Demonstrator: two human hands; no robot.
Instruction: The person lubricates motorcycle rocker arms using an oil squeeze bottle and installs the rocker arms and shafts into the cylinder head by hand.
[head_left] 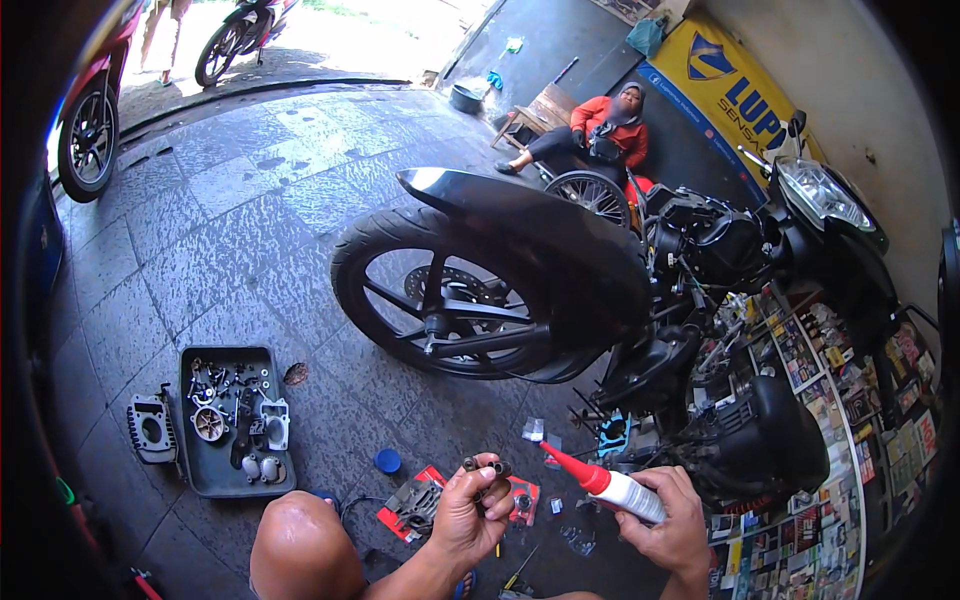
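Observation:
Between the fingertips of my left hand [468, 515] is a small dark metal part [486, 466] with rounded ends; my fingers hide most of it. My right hand [668, 525] is wrapped round a white squeeze bottle [632, 496] with a long red nozzle [578, 469]. The bottle is tilted, and its nozzle points up and left, its tip apart from the metal part. Below my left hand, a grey metal engine part [413, 503] lies on red packaging. A round blue lid [388, 460] is on the floor to its left.
On the left, a grey tray [188, 420] holds loose engine parts, with a finned cylinder block [152, 427] beside it. A motorcycle's front wheel [345, 275] and fender stand ahead. A stocked glass display case [850, 480] is on the right. A person [612, 125] sits at the back.

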